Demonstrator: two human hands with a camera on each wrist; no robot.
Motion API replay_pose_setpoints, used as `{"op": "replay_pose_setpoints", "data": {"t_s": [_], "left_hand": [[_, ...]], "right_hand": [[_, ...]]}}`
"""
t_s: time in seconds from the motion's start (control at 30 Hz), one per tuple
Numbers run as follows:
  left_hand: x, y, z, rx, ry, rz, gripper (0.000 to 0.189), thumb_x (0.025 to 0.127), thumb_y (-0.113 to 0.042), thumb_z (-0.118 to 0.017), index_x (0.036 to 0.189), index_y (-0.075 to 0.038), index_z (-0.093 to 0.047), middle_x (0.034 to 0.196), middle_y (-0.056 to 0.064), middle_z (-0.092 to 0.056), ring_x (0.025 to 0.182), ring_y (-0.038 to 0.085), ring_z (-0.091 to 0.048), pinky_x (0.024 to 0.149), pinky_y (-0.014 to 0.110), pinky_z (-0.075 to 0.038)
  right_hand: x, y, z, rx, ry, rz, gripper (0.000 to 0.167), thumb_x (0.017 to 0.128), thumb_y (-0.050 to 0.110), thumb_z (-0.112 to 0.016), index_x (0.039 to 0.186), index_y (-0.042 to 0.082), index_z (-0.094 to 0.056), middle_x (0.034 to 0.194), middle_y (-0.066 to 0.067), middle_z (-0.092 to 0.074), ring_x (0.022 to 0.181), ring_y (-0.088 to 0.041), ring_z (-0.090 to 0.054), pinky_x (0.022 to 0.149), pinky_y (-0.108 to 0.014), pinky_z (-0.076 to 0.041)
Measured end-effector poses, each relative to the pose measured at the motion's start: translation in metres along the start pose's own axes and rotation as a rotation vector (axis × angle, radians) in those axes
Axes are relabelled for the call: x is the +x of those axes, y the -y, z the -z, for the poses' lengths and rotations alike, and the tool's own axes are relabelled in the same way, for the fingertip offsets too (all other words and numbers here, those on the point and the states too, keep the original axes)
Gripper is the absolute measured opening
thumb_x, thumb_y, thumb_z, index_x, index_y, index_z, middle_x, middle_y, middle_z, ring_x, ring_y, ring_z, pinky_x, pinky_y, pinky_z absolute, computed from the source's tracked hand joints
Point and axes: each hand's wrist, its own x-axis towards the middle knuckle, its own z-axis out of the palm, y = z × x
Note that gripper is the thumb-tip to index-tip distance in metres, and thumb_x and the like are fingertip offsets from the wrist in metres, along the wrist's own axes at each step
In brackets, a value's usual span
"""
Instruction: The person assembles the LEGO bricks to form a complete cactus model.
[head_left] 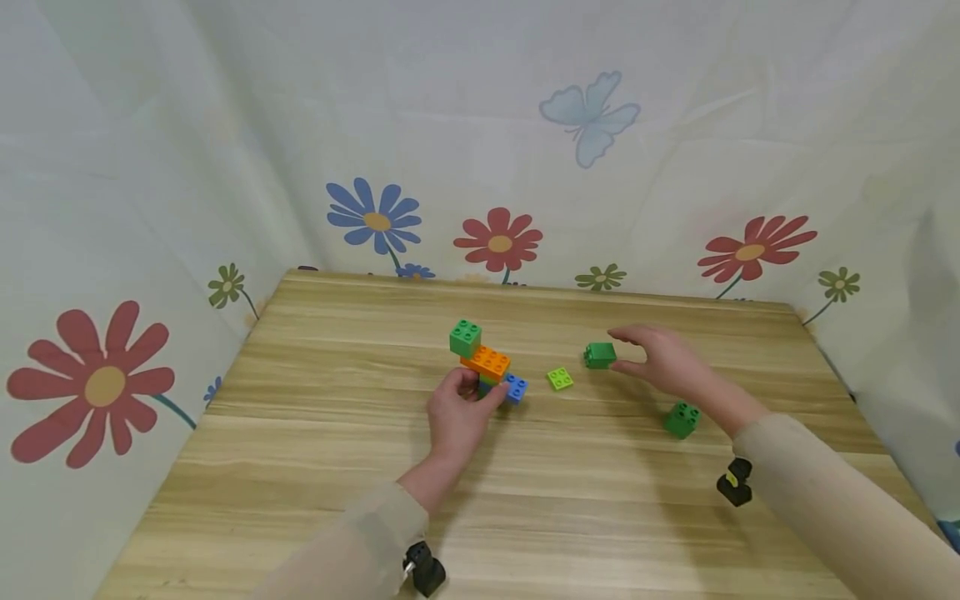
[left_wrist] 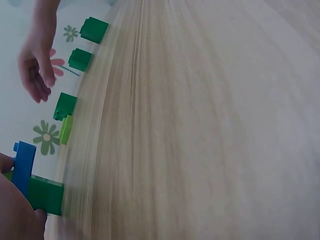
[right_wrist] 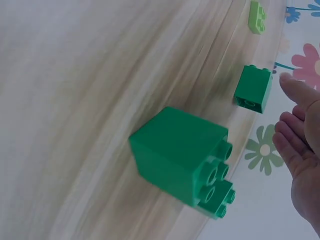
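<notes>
My left hand (head_left: pixel 459 417) holds a small built stack of bricks by its lower part. On it I make out a green brick (head_left: pixel 465 337) at the top, an orange brick (head_left: pixel 487 361) below and a blue brick (head_left: pixel 515 388) jutting out to the right. The left wrist view also reveals a dark green brick (left_wrist: pixel 46 195) low in the stack. My right hand (head_left: pixel 663 360), thumb and fingers apart, hovers close to a green brick (head_left: pixel 600 356) lying on its side. Between that brick and the stack lies a lime-green flat brick (head_left: pixel 559 378).
Another green brick (head_left: pixel 682 419) stands near the right forearm. Beside it in the right wrist view is a further green brick (right_wrist: pixel 220 200), hidden in the head view. The wooden table (head_left: pixel 570 500) meets a flower-patterned curtain (head_left: pixel 420 100) at the back.
</notes>
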Motion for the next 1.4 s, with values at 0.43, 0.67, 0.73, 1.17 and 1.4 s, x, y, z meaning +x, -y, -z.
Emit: {"op": "replay_pose_setpoints", "data": {"t_s": [0.43,0.67,0.73,1.17,1.4], "left_hand": [[0.000,0.000,-0.001,-0.007,0.003,-0.002,0.032,0.083,-0.015,-0.094,0.103,-0.004,-0.071,0.109,0.010,-0.074,0.108,0.027,-0.072,0.098,0.040,-0.062],[-0.002,-0.002,0.001,-0.001,0.012,-0.002,0.031,0.084,-0.015,-0.093,0.104,-0.005,-0.071,0.112,0.010,-0.074,0.109,0.027,-0.072,0.099,0.040,-0.062],[-0.001,-0.003,0.002,-0.004,0.014,-0.003,0.031,0.084,-0.015,-0.093,0.103,-0.005,-0.071,0.112,0.010,-0.074,0.109,0.027,-0.072,0.099,0.040,-0.062],[-0.001,-0.004,0.002,-0.010,0.014,-0.016,0.030,0.084,-0.014,-0.093,0.102,-0.005,-0.072,0.111,0.010,-0.075,0.107,0.027,-0.072,0.098,0.041,-0.062],[-0.001,-0.003,0.002,0.002,0.010,-0.010,0.031,0.084,-0.016,-0.094,0.102,-0.005,-0.072,0.110,0.009,-0.075,0.106,0.026,-0.072,0.098,0.040,-0.062]], "right_hand": [[0.027,0.004,-0.014,-0.024,0.071,0.071,0.059,0.093,0.015,-0.085,0.143,-0.005,-0.062,0.138,-0.026,-0.067,0.128,-0.045,-0.063,0.107,-0.061,-0.053],[0.030,0.008,-0.022,-0.011,0.058,0.102,0.053,0.091,0.014,-0.087,0.137,-0.005,-0.067,0.133,-0.024,-0.070,0.124,-0.043,-0.066,0.106,-0.059,-0.054],[0.030,0.010,-0.024,-0.001,0.049,0.119,0.052,0.091,0.013,-0.087,0.136,-0.004,-0.068,0.131,-0.024,-0.070,0.123,-0.043,-0.066,0.106,-0.059,-0.054],[0.031,0.035,-0.039,0.008,0.087,0.214,0.048,0.090,0.012,-0.088,0.133,0.000,-0.071,0.129,-0.018,-0.073,0.121,-0.037,-0.068,0.104,-0.055,-0.057],[0.032,0.035,-0.049,0.031,0.116,0.226,0.043,0.091,0.011,-0.086,0.130,0.000,-0.073,0.128,-0.016,-0.074,0.120,-0.036,-0.068,0.106,-0.055,-0.055]]}}
